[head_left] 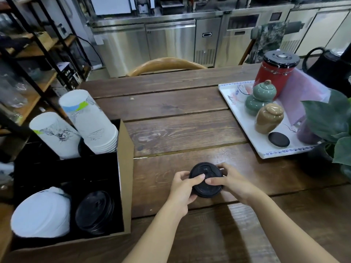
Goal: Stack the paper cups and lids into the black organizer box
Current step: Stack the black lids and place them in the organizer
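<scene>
A small stack of black lids (207,182) is held just above the wooden table (180,128), near its front. My left hand (183,186) grips the stack's left side and my right hand (230,180) grips its right side, thumbs on top. The black organizer box (125,168) sits at the left. Inside it, two stacks of white printed paper cups (91,122) (55,137) stand upside down at the back. A stack of black lids (95,212) and a white bagged bundle (40,214) fill the front compartments.
A white tray (245,126) on the right carries a red canister (273,74), a green jar (261,97), a tan jar (268,118) and a black disc (278,139). Plant leaves (330,120) overhang the right edge. A chair back (167,65) stands beyond the table.
</scene>
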Motion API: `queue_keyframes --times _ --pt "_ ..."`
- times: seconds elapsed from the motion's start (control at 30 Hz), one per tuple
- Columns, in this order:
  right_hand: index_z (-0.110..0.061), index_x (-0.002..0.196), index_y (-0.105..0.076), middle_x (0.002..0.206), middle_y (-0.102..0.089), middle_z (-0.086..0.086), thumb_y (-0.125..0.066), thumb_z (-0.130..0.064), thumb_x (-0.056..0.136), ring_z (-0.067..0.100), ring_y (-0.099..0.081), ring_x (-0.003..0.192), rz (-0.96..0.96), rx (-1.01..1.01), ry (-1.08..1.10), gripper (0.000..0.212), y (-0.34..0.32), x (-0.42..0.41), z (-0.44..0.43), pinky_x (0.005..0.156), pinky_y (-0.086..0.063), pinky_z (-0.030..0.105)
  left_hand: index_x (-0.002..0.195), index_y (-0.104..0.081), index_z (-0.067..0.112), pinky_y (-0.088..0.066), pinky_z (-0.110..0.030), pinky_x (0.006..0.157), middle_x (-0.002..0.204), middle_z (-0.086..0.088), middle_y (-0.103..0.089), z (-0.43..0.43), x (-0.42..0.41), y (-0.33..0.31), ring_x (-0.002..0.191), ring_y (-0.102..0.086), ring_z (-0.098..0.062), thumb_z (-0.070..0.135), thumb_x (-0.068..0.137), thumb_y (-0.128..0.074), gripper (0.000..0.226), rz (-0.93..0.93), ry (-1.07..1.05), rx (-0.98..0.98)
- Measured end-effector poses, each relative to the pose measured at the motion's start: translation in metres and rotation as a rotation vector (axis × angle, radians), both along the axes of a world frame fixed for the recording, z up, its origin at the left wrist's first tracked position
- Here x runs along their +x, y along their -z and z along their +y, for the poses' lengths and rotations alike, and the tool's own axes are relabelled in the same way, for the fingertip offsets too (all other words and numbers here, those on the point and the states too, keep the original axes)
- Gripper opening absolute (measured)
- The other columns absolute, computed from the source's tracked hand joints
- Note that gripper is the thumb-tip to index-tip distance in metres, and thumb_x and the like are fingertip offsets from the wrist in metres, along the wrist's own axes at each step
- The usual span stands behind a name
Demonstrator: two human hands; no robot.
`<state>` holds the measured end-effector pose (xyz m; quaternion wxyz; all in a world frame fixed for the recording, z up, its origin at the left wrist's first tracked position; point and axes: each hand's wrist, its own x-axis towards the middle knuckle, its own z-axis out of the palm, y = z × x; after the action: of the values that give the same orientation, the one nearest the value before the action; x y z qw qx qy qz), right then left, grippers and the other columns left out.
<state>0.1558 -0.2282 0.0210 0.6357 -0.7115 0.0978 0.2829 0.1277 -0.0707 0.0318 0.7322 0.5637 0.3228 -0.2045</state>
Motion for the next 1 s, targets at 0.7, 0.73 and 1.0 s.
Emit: queue_keyframes --times 0.7,0.73,1.0 --pt "-0.017 0.123 -0.054 0.108 -0.068 0.005 -0.066 -0.039 0.082 0.022 -0.072 0.077 -0.237 0.000 -0.446 0.047 -0.090 -0.028 0.207 0.064 -0.058 0.031 0.091 -0.070 0.005 -0.053 -0.035 0.078 0.093 -0.007 -0.073 0.209 -0.060 -0.097 0.084 -0.068 -0.019 0.024 0.082 -0.070 0.021 -0.373 -0.216 0.359" --pt "-0.017 0.123 -0.054 0.109 -0.068 0.005 -0.066 -0.039 0.081 0.022 -0.072 0.076 -0.226 -0.005 -0.447 0.049 -0.090 -0.030 0.213 0.063 -0.058 0.031 0.091 -0.069 0.004 -0.052 -0.032 0.074 0.091 -0.007 -0.073 0.215 -0.063 -0.095 0.081 -0.068 -0.017 0.024 0.083 -0.069 0.021 -0.373 -0.214 0.362" --pt "-0.012 0.121 -0.056 0.104 -0.069 0.005 -0.065 -0.041 0.082 0.022 -0.070 0.075 -0.150 -0.119 -0.484 0.049 -0.076 -0.051 0.238 0.059 -0.058 0.030 0.102 -0.068 0.009 -0.052 -0.038 0.088 0.103 -0.007 -0.072 0.241 -0.083 -0.059 0.097 -0.067 -0.019 0.036 0.085 -0.064 0.032 -0.282 -0.125 0.404"
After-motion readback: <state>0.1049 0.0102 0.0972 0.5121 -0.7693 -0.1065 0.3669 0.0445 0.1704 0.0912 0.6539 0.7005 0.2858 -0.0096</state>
